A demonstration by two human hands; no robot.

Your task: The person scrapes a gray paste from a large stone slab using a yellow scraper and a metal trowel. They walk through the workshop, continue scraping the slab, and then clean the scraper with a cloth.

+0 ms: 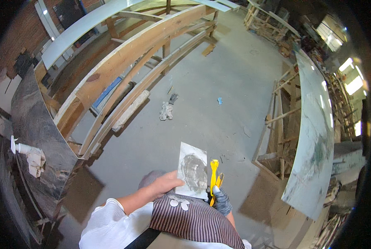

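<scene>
My left hand [165,183] is bare and grips the left edge of a flat white rectangular tile [186,149], thumb on top. A dark grey smear covers the middle of the tile's face. On the tile's right side, my right hand [223,202] wears a grey glove and is closed around a yellow hand tool [213,176]. A second yellow arm of it or another tool stands beside it; the exact kind cannot be made out. Both hands are in front of my striped apron [185,220].
At left a wooden frame [123,54] stands beside a dark stone slab [55,137] carrying a white spray bottle [26,148] and cloth. A pale slab [314,145] rests on a wooden rack at right. A dark glove [173,98] and blue scrap [220,101] lie on the floor.
</scene>
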